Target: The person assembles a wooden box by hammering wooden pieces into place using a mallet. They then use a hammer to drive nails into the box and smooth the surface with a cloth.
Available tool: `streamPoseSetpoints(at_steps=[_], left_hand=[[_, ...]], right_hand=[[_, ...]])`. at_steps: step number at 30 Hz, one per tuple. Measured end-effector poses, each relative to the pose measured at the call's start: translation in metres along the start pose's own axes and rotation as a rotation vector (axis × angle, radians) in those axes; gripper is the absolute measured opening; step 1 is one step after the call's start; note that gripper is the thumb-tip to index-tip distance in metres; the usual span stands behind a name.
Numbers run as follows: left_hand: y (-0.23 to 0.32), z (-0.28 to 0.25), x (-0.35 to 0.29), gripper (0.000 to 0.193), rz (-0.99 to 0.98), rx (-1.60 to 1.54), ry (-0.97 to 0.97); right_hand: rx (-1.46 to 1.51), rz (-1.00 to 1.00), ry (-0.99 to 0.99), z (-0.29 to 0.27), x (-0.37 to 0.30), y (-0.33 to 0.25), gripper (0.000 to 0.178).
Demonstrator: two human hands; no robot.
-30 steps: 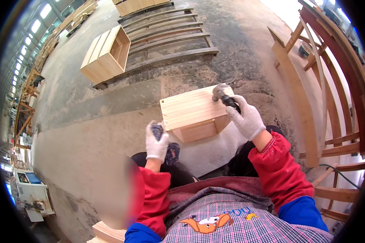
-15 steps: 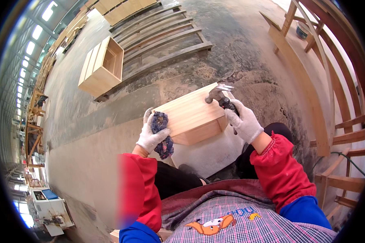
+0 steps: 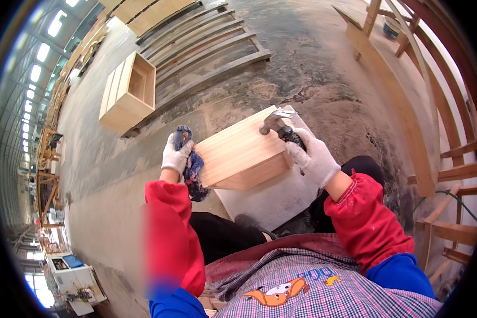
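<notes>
In front of me a pale wooden box (image 3: 241, 146) rests on a white, flat-topped support (image 3: 275, 199), a smooth panel facing up. My left hand (image 3: 175, 155), in a white glove, grips a dark blue patterned cloth (image 3: 194, 172) beside the box's left end. Part of that cloth hangs down against the box's near left corner. My right hand (image 3: 314, 158), gloved too, is closed round the dark handle of a claw hammer (image 3: 281, 127). The hammer's metal head lies over the top panel near its right end; I cannot tell whether it touches the wood.
Beyond to the left, an open slatted wooden box (image 3: 127, 93) sits at the edge of a wooden pallet (image 3: 212, 71). More pale boxes (image 3: 153, 16) are stacked at the back. Wooden frames and boards (image 3: 392, 100) stand along the right. A white cabinet (image 3: 74, 275) is at the lower left.
My left hand and the cloth have moved left, off the box's top to its left end. My right hand with the hammer has shifted slightly left.
</notes>
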State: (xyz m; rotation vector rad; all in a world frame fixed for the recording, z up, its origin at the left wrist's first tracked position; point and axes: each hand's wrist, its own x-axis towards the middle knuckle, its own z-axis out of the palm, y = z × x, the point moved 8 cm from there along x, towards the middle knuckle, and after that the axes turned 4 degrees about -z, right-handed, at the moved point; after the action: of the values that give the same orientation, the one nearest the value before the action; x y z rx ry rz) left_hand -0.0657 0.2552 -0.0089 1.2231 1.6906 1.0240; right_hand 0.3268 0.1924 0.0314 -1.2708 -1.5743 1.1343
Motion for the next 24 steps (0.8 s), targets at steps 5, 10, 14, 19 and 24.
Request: streamPoseSetpoints(at_steps=[5,10,14,19,24], left_hand=[[0.005,-0.044,-0.013,0.063,-0.001,0.335,0.209],[-0.018,0.009,-0.054,0.079,-0.051,-0.124,-0.154],[0.001,0.027,-0.064,0.075,-0.026,-0.288,-0.254],[-0.005,0.016,-0.045,0.042,-0.124,-0.213,-0.122],[-0.011,0.015,-0.026,0.022,-0.17,-0.17,0.088]], right_hand=[[0.066,0.134,-0.022,-0.004,-0.003,0.007,0.027],[0.114,0.088,-0.029,0.003,-0.001,0.003,0.026],[0.065,0.022,0.003,0.0,0.001,0.004,0.025],[-0.017,-0.014,0.002,0.002,0.0,-0.003,0.025],[0.045,0.02,0.014,0.002,-0.002,0.0,0.024]])
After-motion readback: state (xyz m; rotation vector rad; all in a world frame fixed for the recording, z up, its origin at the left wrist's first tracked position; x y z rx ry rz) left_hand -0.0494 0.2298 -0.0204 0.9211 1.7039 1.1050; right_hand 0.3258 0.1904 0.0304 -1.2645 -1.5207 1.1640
